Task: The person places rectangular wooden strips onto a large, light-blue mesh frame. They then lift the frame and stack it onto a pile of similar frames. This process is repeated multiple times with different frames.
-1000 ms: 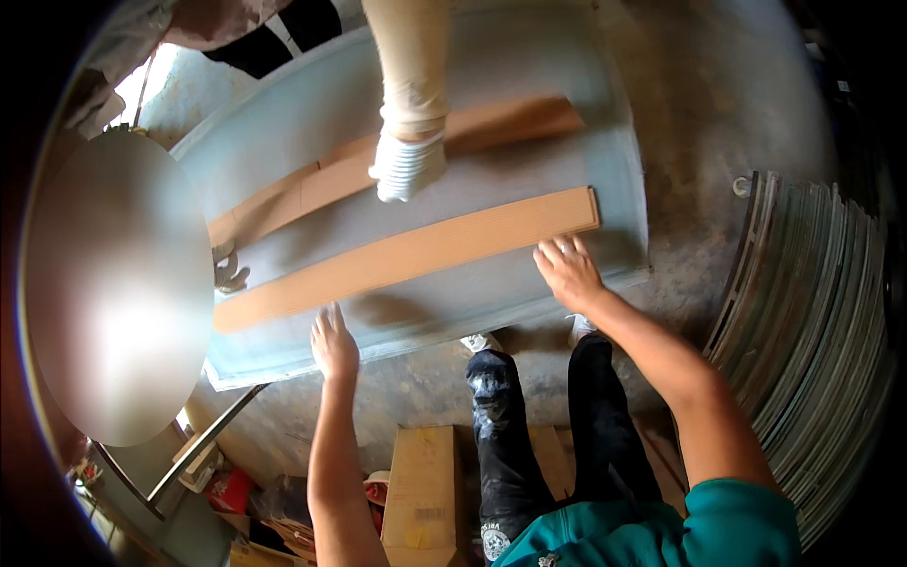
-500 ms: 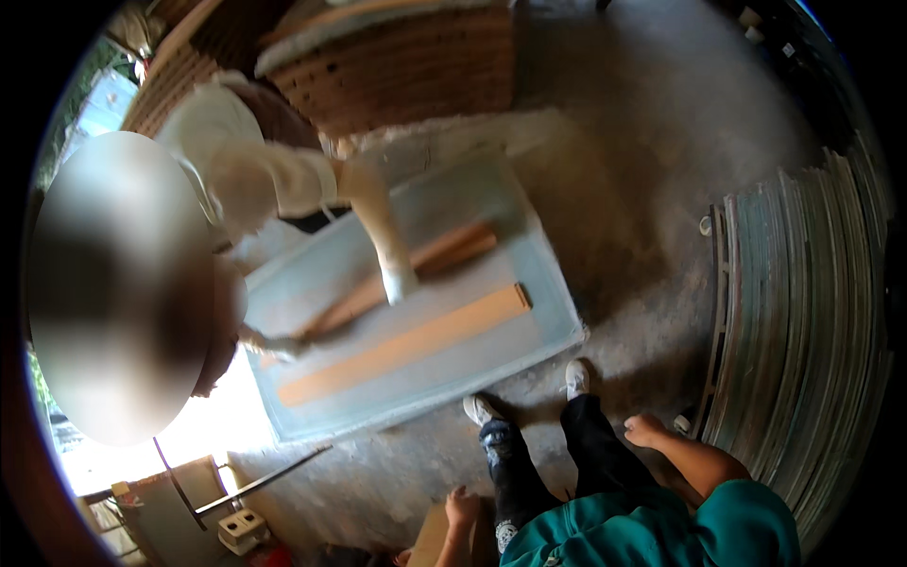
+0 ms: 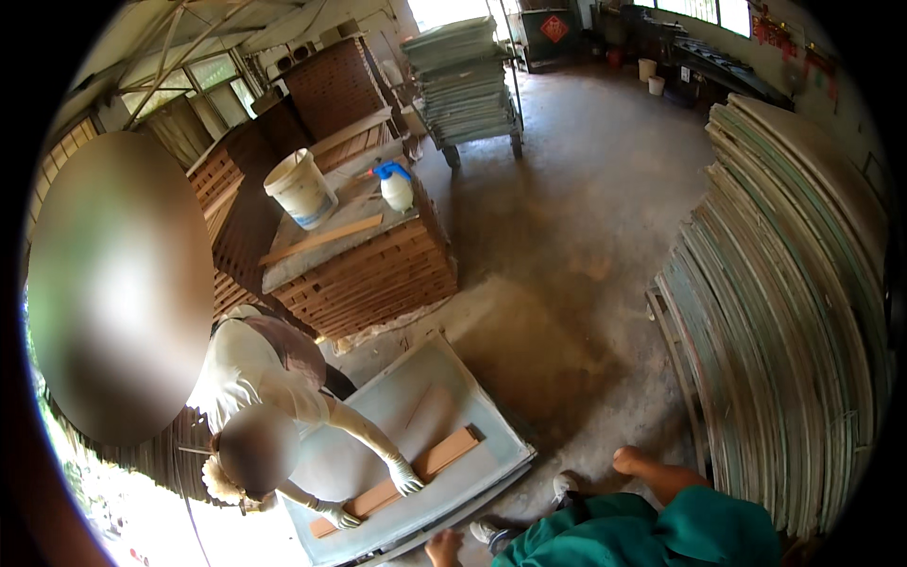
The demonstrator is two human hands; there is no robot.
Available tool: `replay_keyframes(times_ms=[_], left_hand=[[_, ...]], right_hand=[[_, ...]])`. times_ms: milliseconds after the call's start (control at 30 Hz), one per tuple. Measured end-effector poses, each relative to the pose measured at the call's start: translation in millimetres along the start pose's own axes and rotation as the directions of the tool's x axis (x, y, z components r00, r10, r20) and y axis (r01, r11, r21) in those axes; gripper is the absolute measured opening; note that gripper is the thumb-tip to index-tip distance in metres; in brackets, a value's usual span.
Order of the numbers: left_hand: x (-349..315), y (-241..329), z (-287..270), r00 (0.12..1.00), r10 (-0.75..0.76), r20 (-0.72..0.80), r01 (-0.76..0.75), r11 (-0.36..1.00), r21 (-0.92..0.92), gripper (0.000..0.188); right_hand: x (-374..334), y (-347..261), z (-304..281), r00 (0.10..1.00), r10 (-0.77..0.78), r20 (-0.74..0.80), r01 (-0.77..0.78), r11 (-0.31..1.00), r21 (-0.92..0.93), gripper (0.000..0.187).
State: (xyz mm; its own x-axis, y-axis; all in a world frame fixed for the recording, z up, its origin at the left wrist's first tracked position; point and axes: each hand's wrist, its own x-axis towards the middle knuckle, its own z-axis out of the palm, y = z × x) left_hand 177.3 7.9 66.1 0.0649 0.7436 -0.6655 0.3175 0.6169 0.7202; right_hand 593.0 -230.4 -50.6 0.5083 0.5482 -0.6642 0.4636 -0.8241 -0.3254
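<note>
Left hand point(image 3: 443, 547), right hand point(image 3: 635, 463): grips indeterminable, both off pale-blue rectangular board point(image 3: 491, 455); thereon co-worker's white-gloved hands point(image 3: 406, 477) touch long orange-brown strip point(image 3: 377, 497); positioning apparently underway, next move needing even contact

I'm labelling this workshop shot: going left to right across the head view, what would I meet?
White bucket, blue-topped spray bottle, wearer's left hand, wearer's right hand, tall stack of panels.

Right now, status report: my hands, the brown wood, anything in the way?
Left hand, right hand: nothing visibly held. Brown wood on pale panel. Co-worker's gloved hands at the wood, possibly in the way.
</note>
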Motion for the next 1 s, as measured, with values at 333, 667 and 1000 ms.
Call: replay_keyframes(times_ms=[333, 667, 1000], left_hand=[[-262, 328, 97, 0.242, 0.838, 0.489, -0.2, 0.537, -0.82, 0.014], [-391, 348, 110, 0.037, 0.952, 0.302, 0.292, 0.279, -0.915, 0.019], [-338, 362, 140, -0.187, 0.982, -0.037, 0.448, 0.052, -0.893, 0.018]], right_hand=[[55, 16, 36, 0.93, -0.344, 0.127, 0.366, 0.895, -0.256, 0.025], [18, 13, -2, 0.936, -0.351, 0.016, 0.349, 0.924, -0.158, 0.027], [31, 93, 8, 0.994, -0.042, 0.101, 0.033, 0.996, 0.085, 0.037]])
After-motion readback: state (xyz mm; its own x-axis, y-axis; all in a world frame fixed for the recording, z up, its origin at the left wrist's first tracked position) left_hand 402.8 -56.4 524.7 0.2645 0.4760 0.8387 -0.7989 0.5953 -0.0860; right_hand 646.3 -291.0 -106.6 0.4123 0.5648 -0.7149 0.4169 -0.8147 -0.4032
